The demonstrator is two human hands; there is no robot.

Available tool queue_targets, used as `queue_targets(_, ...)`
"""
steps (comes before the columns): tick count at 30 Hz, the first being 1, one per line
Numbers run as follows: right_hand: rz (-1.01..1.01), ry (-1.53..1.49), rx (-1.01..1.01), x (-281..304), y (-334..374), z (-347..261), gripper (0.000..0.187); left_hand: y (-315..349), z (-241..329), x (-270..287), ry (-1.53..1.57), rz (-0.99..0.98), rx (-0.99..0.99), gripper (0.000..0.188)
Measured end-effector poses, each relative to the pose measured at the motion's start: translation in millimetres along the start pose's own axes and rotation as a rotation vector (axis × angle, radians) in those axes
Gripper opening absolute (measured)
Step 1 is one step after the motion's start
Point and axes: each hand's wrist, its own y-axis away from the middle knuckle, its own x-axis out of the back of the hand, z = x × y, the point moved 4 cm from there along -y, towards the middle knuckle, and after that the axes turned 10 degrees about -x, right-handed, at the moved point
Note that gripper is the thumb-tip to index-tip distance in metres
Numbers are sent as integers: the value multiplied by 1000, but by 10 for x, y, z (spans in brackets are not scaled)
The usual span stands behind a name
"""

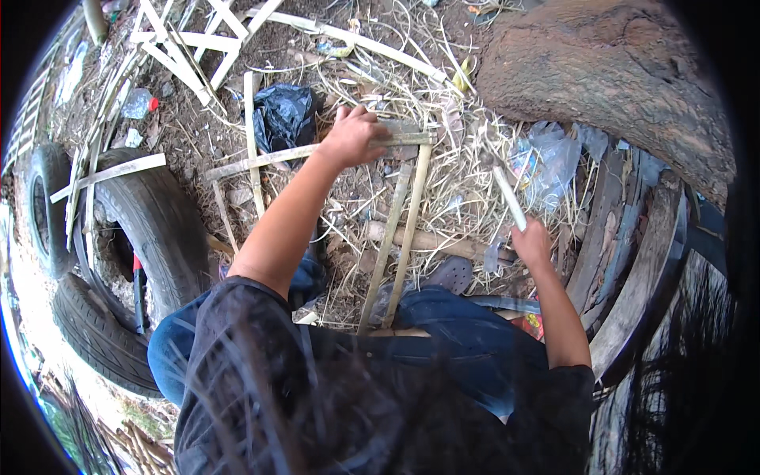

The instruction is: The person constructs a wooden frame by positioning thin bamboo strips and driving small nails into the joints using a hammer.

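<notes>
A frame of flat bamboo slats lies in front of me over the littered ground. My left hand point(355, 136) is closed over its far crosswise slat point(277, 157), fingers curled over the edge near the right part. Two lengthwise slats point(407, 229) run from the frame's right side back toward my lap, and another upright slat point(251, 127) crosses at the left. In my right hand point(531, 241) is a hammer point(509, 198) with a pale handle, gripped near its lower end. The small dark hammer head points away from me, right of the frame and apart from it.
A thick tree trunk point(602, 87) lies at the far right, with clear plastic bags point(550, 162) below it. Old tyres point(150, 229) stand at left. Loose bamboo strips point(190, 63), a black plastic bag point(283, 115) and a bottle point(138, 104) are strewn about. A clog point(451, 275) shows near my knee.
</notes>
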Motion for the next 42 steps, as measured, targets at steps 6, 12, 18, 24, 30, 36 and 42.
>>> queue_targets(6, -33, 193, -19, 251, 2, -58, 49, -188, 90, -133, 152, 203, -74, 33)
queue_targets(12, 79, -291, 562, 118, -44, -1788, 47, -148, 32, -129, 120, 268, 50, 31)
queue_targets(18, 325, -368, 622, -148, -433, -2468, 36, -205, 76, -148, 111, 396, 80, 30)
queue_targets(24, 533, -448, 654, -368, -527, -2518, 16, -244, -64, -252, 99, 363, 68, 30)
queue_targets(30, 527, -539, 612, -549, -616, -2532, 13, -242, -140, -429, 81, 381, 45, 28)
queue_targets(36, 551, -575, 634, -566, -703, -2564, 12, -261, -238, -483, 85, 365, 42, 27)
queue_targets(42, 487, -556, 576, -512, -609, -2537, 16, -197, -185, -414, 107, 345, 55, 25)
